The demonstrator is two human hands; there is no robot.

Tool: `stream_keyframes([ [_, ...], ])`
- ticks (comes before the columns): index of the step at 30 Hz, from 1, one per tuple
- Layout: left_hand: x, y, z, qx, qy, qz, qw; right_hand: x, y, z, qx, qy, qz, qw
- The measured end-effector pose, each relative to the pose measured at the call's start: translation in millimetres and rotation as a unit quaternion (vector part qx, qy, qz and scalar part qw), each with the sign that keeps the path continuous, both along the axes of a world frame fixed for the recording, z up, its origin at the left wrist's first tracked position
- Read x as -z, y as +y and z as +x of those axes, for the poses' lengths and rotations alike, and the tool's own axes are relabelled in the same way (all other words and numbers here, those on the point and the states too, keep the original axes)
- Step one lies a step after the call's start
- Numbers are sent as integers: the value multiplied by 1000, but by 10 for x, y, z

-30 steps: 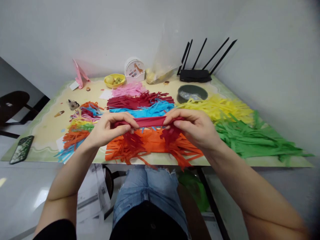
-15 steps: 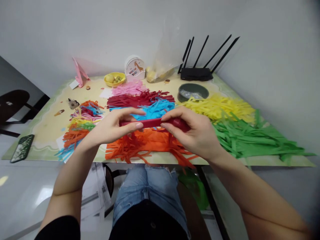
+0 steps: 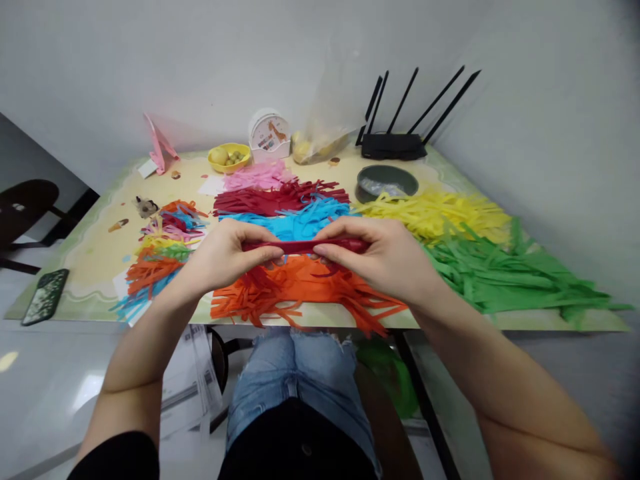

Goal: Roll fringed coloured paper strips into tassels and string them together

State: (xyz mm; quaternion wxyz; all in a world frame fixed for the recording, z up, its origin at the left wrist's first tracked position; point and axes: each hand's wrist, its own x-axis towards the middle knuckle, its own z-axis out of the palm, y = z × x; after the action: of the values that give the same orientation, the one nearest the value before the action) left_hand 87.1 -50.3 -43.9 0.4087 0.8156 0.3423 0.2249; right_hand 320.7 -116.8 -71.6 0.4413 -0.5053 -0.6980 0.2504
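Both my hands hold a dark red fringed paper strip [image 3: 300, 247], rolled into a thin horizontal bar above the table's near edge. My left hand [image 3: 227, 255] pinches its left end and my right hand [image 3: 385, 257] wraps its right end. Right under them lies an orange fringed paper pile [image 3: 300, 290]. Behind the hands lie blue fringed paper [image 3: 300, 223] and more dark red fringed paper [image 3: 275, 199].
Yellow fringes [image 3: 440, 213] and green fringes [image 3: 500, 277] cover the table's right side; a mixed-colour fringe heap [image 3: 160, 250] lies left. At the back stand a router [image 3: 395, 145], grey bowl [image 3: 386, 181], yellow bowl [image 3: 229, 157], round tin [image 3: 269, 137]. A phone [image 3: 44, 297] lies at the left corner.
The red strip's fringes hung loose below my hands a second ago; now they are gathered in and the strip is rolled tight into a thin bar between both hands.
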Motion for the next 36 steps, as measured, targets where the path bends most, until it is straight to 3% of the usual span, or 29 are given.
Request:
stream_keyframes([
  [5, 158, -23, -30, -28, -141, -102, 984, 139, -12, -39, 5, 152, -6, 988],
  [9, 304, -3, -44, -31, -235, -156, 959, 244, 3, -38, -44, 207, 5, 977],
  [17, 448, -18, -41, -29, -281, -136, 950, 304, 30, -70, -67, 243, -2, 968],
  [20, 422, 3, -110, -4, -240, -89, 967, 288, 20, -74, -75, 245, 11, 967],
  [25, 165, 39, -158, 39, -127, 16, 991, 203, -15, -66, -77, 138, 68, 985],
  [27, 92, 36, -107, 55, -89, 9, 994, 175, -26, -70, -85, 89, 103, 987],
  [30, 94, 17, -22, 97, -38, -60, 993, 166, -32, -68, -103, 53, 158, 981],
  [32, 132, -7, 6, 85, -30, -74, 993, 175, -29, -57, -108, 36, 172, 979],
  [36, 161, -76, 12, 27, -14, 25, 999, 192, 3, -35, -55, 31, 100, 993],
])
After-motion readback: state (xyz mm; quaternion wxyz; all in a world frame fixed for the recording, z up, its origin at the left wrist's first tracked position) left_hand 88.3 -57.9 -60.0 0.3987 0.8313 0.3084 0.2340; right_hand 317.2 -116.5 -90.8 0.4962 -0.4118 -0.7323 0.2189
